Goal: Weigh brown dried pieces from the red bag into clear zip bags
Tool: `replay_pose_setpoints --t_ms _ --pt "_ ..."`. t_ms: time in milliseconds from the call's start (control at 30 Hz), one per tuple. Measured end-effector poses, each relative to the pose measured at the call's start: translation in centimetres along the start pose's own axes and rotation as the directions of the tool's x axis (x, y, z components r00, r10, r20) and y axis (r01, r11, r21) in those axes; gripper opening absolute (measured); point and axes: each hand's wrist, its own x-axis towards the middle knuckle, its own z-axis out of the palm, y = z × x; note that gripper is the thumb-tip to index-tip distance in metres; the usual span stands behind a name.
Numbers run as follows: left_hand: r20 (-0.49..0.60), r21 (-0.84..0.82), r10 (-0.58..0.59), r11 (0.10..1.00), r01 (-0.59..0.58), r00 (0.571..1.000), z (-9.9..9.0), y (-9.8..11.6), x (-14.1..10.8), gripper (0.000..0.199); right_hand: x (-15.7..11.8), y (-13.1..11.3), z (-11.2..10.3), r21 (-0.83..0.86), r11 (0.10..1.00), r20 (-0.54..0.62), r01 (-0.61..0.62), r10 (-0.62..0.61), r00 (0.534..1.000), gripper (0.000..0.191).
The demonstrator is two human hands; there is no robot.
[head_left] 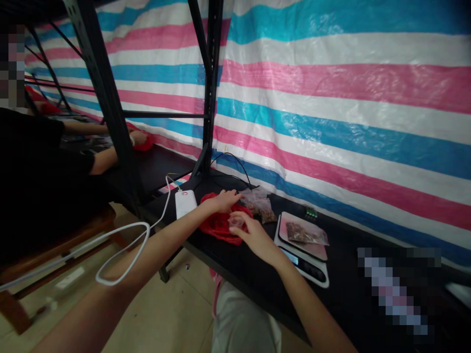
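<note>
A red plastic bag lies crumpled with its mouth up on the black table. My left hand rests over its far rim, fingers stretched toward several clear zip bags of small brown pieces. Over the near right side of the red bag is my right hand, its thumb and fingers curled around a small clear plastic bag. What that bag contains is too small to make out. To the right, a white digital scale carries another filled zip bag.
Left of the red bag sits a white power bank with a looping white cable. A green circuit board lies behind the scale. A black metal post rises at the back. Another person's hand works at the left.
</note>
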Motion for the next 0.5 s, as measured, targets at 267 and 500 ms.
replay_pose_setpoints --t_ms 267,500 --pt "0.118 0.141 -0.031 0.99 0.014 0.993 -1.6 -1.5 -1.4 0.028 -0.5 2.9 1.1 -0.057 0.996 0.005 -0.065 0.065 0.998 0.029" --pt "0.016 0.252 0.085 0.964 -0.086 0.996 -2.9 -0.8 -2.5 0.023 -0.6 1.7 0.3 -0.332 0.938 -0.086 -0.098 0.073 0.994 0.032"
